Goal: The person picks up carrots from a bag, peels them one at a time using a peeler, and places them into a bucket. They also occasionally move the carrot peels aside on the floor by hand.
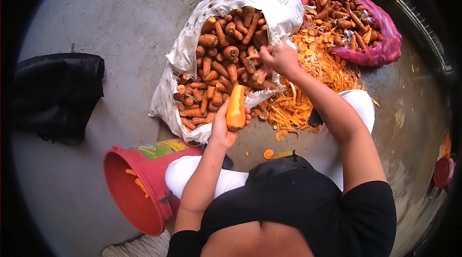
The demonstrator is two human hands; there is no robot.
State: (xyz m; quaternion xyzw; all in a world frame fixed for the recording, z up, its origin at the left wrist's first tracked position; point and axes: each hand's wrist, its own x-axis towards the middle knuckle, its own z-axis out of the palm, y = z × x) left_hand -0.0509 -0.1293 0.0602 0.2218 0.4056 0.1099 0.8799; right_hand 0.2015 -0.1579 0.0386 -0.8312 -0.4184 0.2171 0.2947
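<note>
My left hand [225, 124] is wrapped round a peeled, bright orange carrot [236, 108], held upright over the lower edge of a white sack [185, 50]. The sack lies open and full of unpeeled carrots [211, 67]. My right hand [279, 58] is closed at the sack's right edge, its fingers bent round something thin that I cannot make out. Orange peelings [293, 108] are heaped on the floor beside and below my right hand.
A pink mesh sack [390, 40] of carrot pieces lies at the upper right. A red bucket [161, 160] lies tipped at the lower left with a few peeled carrots [139, 183] inside. Black cloth [60, 93] is at the far left. A carrot slice [268, 154] lies near my legs.
</note>
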